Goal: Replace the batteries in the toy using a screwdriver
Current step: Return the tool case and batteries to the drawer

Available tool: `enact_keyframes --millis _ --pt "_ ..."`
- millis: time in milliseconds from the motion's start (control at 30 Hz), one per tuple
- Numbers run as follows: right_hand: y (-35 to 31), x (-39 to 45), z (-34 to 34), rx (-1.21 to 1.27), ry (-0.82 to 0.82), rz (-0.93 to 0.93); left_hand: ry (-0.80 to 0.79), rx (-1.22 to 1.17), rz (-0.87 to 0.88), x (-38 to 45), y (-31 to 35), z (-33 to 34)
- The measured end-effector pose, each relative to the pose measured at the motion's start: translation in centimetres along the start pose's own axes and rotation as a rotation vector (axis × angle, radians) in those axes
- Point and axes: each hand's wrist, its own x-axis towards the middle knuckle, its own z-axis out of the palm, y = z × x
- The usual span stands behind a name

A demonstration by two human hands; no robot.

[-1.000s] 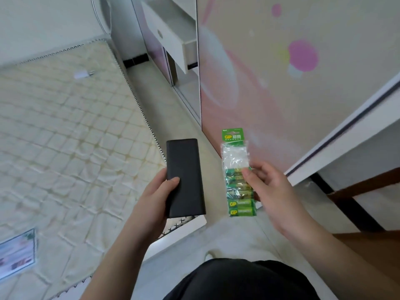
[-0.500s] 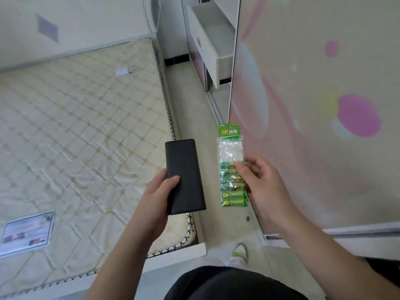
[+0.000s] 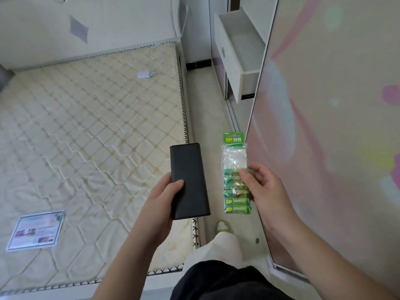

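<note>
The right hand [image 3: 263, 189] pinches a floppy, light battery pack [image 3: 236, 176] by its middle. Just beside it, the left hand [image 3: 161, 199] grips a stiff black case [image 3: 189, 180]. The hands are apart.

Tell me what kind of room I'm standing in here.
Most likely a bedroom: a bare quilted mattress against a padded headboard, and beside it a wardrobe with a sliding door and an open drawer.

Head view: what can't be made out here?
- Black case: contents unseen; its closed shell hides them, left hand covers one edge.
- Battery pack: full cell count unclear; right hand covers part.
- Label on mattress: print too small.
- Toy, screwdriver: not visible.
</note>
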Motion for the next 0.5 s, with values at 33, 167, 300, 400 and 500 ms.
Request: enact_keyframes --millis 33,167,300,400,500 --pt "-0.2 0.9 0.4 0.002 0.001 -0.004 -0.001 -0.004 -0.002 0.8 0.2 -0.2" --pt "-1.6 5.8 2.4 0.018 0.002 -0.034 -0.015 -0.038 -0.005 5.7 1.6 -1.0" --pt "-3.8 12.3 5.4 -0.029 -0.029 -0.050 -0.020 -0.044 0.013 12.0 4.2 -2.4" --pt "-5.6 17.0 7.9 -0.099 -0.080 -0.065 -0.013 -0.045 0.021 16.1 6.6 -3.6" --pt "-7.2 20.5 10.0 -0.120 -0.104 -0.065 -0.024 -0.065 0.023 19.4 9.3 -5.0"
